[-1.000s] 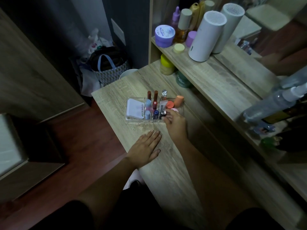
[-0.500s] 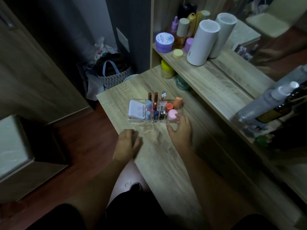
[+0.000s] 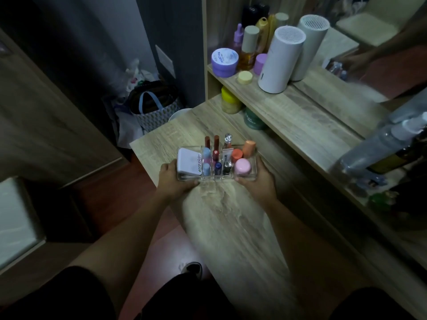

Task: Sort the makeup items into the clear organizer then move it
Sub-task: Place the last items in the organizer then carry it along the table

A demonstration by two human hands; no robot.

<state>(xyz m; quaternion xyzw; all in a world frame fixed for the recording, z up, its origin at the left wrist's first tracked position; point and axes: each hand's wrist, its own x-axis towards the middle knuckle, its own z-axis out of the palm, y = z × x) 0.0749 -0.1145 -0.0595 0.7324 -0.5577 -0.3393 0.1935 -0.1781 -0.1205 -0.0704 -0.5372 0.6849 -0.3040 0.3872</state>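
Observation:
The clear organizer (image 3: 253, 174) rests on the wooden desk (image 3: 231, 215), filled with makeup. A white compact (image 3: 188, 164) lies in its left compartment. Lipsticks and small tubes (image 3: 216, 155) stand in the middle slots. A pink jar (image 3: 242, 166), an orange-red cap (image 3: 237, 155) and a peach bottle (image 3: 249, 148) fill the right compartment. My left hand (image 3: 174, 181) grips the organizer's left near corner. My right hand (image 3: 258, 181) grips its right near corner. Whether the organizer is lifted off the desk I cannot tell.
A raised shelf (image 3: 288, 112) runs along the right with a purple jar (image 3: 224, 62), bottles and a white cylinder (image 3: 280, 60). A yellow jar (image 3: 230, 100) and a green jar (image 3: 253, 119) sit under the shelf. A bag (image 3: 152, 107) stands on the floor past the desk's far edge.
My left hand left the desk surface and moved up to the organizer's left corner. My right hand shifted from the middle slots to its right corner. Both hands now hold it.

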